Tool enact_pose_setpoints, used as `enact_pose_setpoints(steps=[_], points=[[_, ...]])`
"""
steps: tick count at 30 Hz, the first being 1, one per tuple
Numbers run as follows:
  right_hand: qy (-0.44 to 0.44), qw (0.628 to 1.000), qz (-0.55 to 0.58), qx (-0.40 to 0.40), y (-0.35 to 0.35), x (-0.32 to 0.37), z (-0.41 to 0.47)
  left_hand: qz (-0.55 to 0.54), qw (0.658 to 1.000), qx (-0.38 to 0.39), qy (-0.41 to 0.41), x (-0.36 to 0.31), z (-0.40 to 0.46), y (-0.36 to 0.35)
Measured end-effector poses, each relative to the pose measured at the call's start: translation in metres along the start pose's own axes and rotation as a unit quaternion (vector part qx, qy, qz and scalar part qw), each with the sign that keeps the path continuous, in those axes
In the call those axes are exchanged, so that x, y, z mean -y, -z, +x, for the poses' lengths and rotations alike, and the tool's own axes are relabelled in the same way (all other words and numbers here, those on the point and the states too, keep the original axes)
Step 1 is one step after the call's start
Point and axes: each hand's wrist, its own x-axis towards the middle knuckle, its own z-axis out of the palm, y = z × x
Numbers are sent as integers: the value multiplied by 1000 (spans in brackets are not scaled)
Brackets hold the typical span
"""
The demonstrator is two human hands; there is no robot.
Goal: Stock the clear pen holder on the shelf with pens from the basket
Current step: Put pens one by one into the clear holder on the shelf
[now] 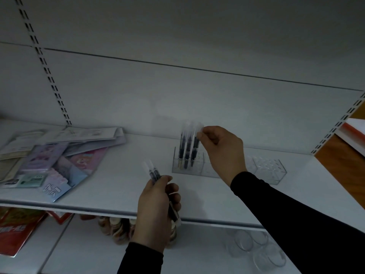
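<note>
The right hand [221, 153] pinched the cap end of a pen [196, 143] standing near-upright, with the clear pen holder [189, 165] directly below its fingertips. The left hand [158, 206], lower and leftward, gripped spare pens [153, 172] pointing upward.

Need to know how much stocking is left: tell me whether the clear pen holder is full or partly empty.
Partly empty. The clear pen holder has a few dark pens standing upright at its left end only; the compartments beside them show nothing inside.

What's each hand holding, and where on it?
Right hand pinches a pen by its cap end, in the clear holder. Left hand grips spare pens around their lower barrels.
</note>
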Motion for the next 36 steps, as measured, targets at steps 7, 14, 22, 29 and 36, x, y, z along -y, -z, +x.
enact_pose_setpoints(steps=[7, 14, 22, 29, 36], points=[[-17, 999, -9, 29, -3, -4, -4, 7, 1000, 2, 2, 0, -1, -1], [-25, 999, 2, 34, -2, -4, -6, 5, 1000, 21, 13, -1, -2, -1], [-71, 994, -15, 77, 12, -6, -21, 48, 995, 91, -20, 2, -10, -4], [-187, 923, 141, 305, 25, -1, -36, 112, 978, 174, -4, 7, -18, -13], [-203, 917, 161, 302, 37, -5, -31, 110, 977, 182, 1, 16, -15, -21]])
